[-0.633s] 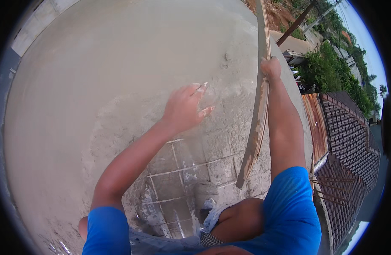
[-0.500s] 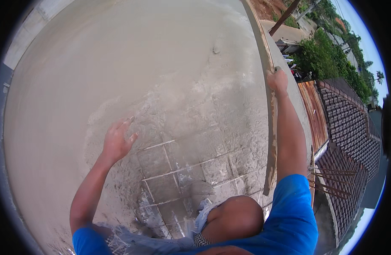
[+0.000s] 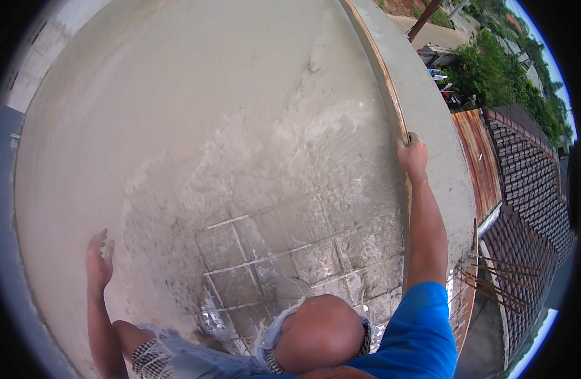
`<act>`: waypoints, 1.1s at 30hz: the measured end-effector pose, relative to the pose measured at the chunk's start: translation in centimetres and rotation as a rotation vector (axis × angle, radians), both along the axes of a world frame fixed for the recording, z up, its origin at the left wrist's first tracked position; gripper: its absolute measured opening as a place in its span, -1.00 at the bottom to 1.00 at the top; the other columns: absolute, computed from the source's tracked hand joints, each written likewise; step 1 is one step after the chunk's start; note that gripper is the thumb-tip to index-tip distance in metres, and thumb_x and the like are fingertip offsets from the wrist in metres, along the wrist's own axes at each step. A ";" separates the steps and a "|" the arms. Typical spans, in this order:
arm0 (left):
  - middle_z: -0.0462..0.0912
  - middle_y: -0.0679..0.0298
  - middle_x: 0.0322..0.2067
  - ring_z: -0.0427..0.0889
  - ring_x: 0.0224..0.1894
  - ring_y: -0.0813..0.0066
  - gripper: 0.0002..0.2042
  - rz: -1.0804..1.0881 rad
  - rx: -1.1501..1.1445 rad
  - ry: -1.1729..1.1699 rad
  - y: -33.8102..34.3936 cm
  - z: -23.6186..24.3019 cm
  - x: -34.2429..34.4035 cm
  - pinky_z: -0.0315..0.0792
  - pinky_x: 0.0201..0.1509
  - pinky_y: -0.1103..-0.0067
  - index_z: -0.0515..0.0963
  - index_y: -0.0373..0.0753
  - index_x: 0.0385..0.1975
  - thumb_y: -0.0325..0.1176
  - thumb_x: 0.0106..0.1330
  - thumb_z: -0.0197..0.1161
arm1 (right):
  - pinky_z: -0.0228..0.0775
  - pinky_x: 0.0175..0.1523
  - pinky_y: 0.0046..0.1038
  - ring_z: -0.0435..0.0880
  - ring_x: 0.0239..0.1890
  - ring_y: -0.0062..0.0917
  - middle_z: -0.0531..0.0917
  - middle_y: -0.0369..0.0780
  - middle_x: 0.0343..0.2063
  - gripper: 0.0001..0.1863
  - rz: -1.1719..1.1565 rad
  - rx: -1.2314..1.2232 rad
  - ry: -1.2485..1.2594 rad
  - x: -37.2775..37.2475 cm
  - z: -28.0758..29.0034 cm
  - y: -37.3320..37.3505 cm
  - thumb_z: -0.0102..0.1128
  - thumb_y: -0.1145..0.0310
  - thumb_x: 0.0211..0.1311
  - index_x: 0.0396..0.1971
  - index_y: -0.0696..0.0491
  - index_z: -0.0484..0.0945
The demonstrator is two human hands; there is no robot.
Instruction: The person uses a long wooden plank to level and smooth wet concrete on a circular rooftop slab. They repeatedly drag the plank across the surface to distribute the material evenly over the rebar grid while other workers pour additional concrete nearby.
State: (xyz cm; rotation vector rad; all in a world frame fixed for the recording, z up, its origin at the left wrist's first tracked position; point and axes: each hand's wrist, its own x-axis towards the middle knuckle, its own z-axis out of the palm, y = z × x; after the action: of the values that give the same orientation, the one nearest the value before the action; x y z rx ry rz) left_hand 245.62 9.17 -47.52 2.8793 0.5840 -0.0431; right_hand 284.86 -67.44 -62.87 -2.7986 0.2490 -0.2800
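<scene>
My right hand (image 3: 411, 155) is closed around a long wooden straightedge (image 3: 382, 69) that lies along the right edge of a wet grey plastered wall (image 3: 177, 114). My left hand (image 3: 99, 259) is at the lower left with fingers apart. It holds nothing and hovers close to the rough wet plaster. Between my arms the plaster is thin and the block joints (image 3: 265, 265) show through. My bent knee (image 3: 322, 331) and checked shorts (image 3: 158, 360) fill the bottom edge.
Past the wall's right edge there is a drop to a rusty sheet roof (image 3: 476, 151), dark tiled roofs (image 3: 524, 208) and trees (image 3: 492, 69). Several thin steel rods (image 3: 492, 278) stick out near the lower right. A bare block strip (image 3: 44, 57) runs at the upper left.
My left hand has swung from the middle of the wall down to the lower left. The straightedge has shifted right, out to the wall's edge, with my right hand still on it.
</scene>
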 end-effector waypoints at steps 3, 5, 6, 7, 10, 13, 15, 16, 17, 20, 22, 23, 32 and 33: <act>0.68 -0.05 0.08 0.68 0.00 0.05 -0.58 0.013 0.010 0.044 0.0 -0.5 -1.8 0.57 0.12 0.27 0.55 -0.25 0.31 -0.29 0.51 0.28 | 0.59 0.03 0.01 0.76 -0.12 0.11 0.77 0.12 -0.28 -0.60 0.006 -0.006 0.023 1.3 -1.1 0.1 0.35 0.15 0.23 -0.05 0.11 0.71; 0.68 -0.04 0.05 0.68 -0.01 0.07 -0.56 0.034 -0.001 0.097 0.2 -0.6 -2.9 0.56 0.13 0.27 0.53 -0.24 0.34 -0.26 0.52 0.28 | 0.60 0.04 0.01 0.76 -0.11 0.11 0.77 0.13 -0.27 -0.60 0.013 -0.006 0.029 2.0 -1.6 0.4 0.36 0.14 0.23 -0.05 0.11 0.71; 0.68 -0.04 0.04 0.67 -0.01 0.09 -0.54 0.046 -0.014 0.124 0.2 -0.5 -3.4 0.55 0.14 0.27 0.50 -0.24 0.36 -0.25 0.53 0.27 | 0.60 0.04 0.01 0.76 -0.11 0.10 0.77 0.13 -0.27 -0.59 0.019 -0.010 0.027 2.3 -1.8 0.6 0.36 0.14 0.23 -0.05 0.11 0.71; 0.67 -0.04 0.04 0.66 -0.02 0.11 -0.52 0.058 -0.027 0.151 0.3 -0.4 -3.9 0.55 0.15 0.27 0.48 -0.23 0.39 -0.23 0.54 0.27 | 0.60 0.04 0.01 0.76 -0.11 0.10 0.77 0.13 -0.27 -0.59 0.024 -0.015 0.024 2.4 -1.9 0.8 0.36 0.13 0.23 -0.05 0.11 0.71; 0.68 -0.03 0.01 0.67 -0.02 0.13 -0.52 0.111 -0.017 0.172 0.0 0.2 -4.6 0.56 0.14 0.26 0.48 -0.24 0.39 -0.24 0.53 0.27 | 0.61 0.03 0.01 0.77 -0.12 0.09 0.78 0.11 -0.26 -0.57 0.020 -0.019 0.072 2.6 -1.8 1.9 0.37 0.12 0.24 -0.03 0.10 0.71; 0.70 0.00 -0.04 0.67 -0.05 0.09 -0.55 0.135 -0.038 0.107 1.2 -0.1 -6.2 0.57 0.03 0.27 0.52 -0.17 0.36 -0.22 0.52 0.28 | 0.62 0.01 0.00 0.78 -0.14 0.08 0.78 0.10 -0.27 -0.56 0.059 -0.050 0.073 2.3 -2.2 2.5 0.38 0.12 0.23 0.01 0.09 0.71; 0.70 0.00 -0.04 0.67 -0.05 0.11 -0.54 0.136 -0.056 0.118 1.1 -0.2 -6.2 0.58 0.02 0.27 0.52 -0.17 0.36 -0.21 0.51 0.29 | 0.62 -0.01 -0.01 0.78 -0.16 0.08 0.78 0.10 -0.29 -0.55 0.088 -0.054 0.043 1.7 -2.4 2.6 0.40 0.13 0.22 0.03 0.08 0.71; 0.70 0.01 -0.04 0.68 -0.05 0.12 -0.54 0.135 -0.064 0.124 1.1 -0.2 -6.2 0.58 0.01 0.27 0.52 -0.18 0.36 -0.21 0.51 0.30 | 0.63 -0.01 -0.01 0.78 -0.17 0.08 0.78 0.10 -0.29 -0.55 0.098 -0.044 0.027 1.2 -2.5 2.7 0.41 0.14 0.21 0.03 0.08 0.71; 0.71 0.01 -0.04 0.68 -0.05 0.13 -0.53 0.134 -0.069 0.121 1.0 -0.1 -6.2 0.58 0.00 0.27 0.52 -0.17 0.36 -0.21 0.50 0.31 | 0.63 -0.02 -0.01 0.78 -0.18 0.08 0.78 0.10 -0.30 -0.54 0.111 -0.029 0.008 0.8 -2.5 3.1 0.42 0.15 0.21 0.04 0.08 0.71; 0.71 0.02 -0.03 0.68 -0.06 0.15 -0.52 0.123 -0.076 0.113 0.5 0.1 -6.3 0.59 0.00 0.27 0.52 -0.17 0.36 -0.22 0.48 0.33 | 0.63 -0.02 -0.01 0.78 -0.17 0.08 0.78 0.12 -0.29 -0.54 0.102 -0.019 0.067 -0.7 -2.2 4.4 0.43 0.17 0.20 0.05 0.08 0.71; 0.71 0.03 -0.03 0.68 -0.06 0.16 -0.51 0.111 -0.070 0.110 0.2 0.3 -6.7 0.59 0.01 0.28 0.52 -0.16 0.36 -0.23 0.46 0.34 | 0.61 -0.04 -0.03 0.78 -0.17 0.09 0.77 0.13 -0.31 -0.55 0.121 0.003 0.067 -1.8 -2.0 5.5 0.40 0.18 0.22 0.05 0.12 0.69; 0.71 0.04 -0.03 0.68 -0.06 0.16 -0.51 0.116 -0.077 0.120 0.1 0.5 -6.8 0.59 0.01 0.28 0.53 -0.16 0.36 -0.25 0.46 0.35 | 0.61 -0.06 -0.04 0.78 -0.16 0.09 0.77 0.13 -0.31 -0.55 0.130 0.016 0.066 -2.4 -2.0 5.9 0.39 0.18 0.24 0.05 0.13 0.69; 0.71 0.02 -0.01 0.70 0.04 0.06 -0.50 0.142 -0.136 0.216 -2.1 4.2 -8.6 0.59 0.11 0.26 0.54 -0.19 0.33 -0.21 0.43 0.39 | 0.62 -0.04 -0.01 0.78 -0.19 0.10 0.78 0.10 -0.32 -0.54 0.226 0.100 0.120 -8.0 -2.2 11.0 0.40 0.27 0.22 0.09 0.14 0.67; 0.71 0.01 0.00 0.70 0.06 0.04 -0.50 0.108 -0.119 0.240 -2.0 4.5 -8.7 0.60 0.13 0.25 0.54 -0.19 0.32 -0.18 0.44 0.38 | 0.61 -0.04 -0.02 0.78 -0.18 0.09 0.78 0.10 -0.31 -0.55 0.244 0.110 0.100 -8.7 -2.3 11.2 0.41 0.30 0.22 0.08 0.17 0.67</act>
State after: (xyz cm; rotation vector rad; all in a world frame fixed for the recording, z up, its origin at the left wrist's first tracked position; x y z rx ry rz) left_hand 236.97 7.17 -42.98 2.7411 0.7517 -0.3970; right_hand 276.12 -56.26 -65.16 -2.7006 -0.0536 -0.0672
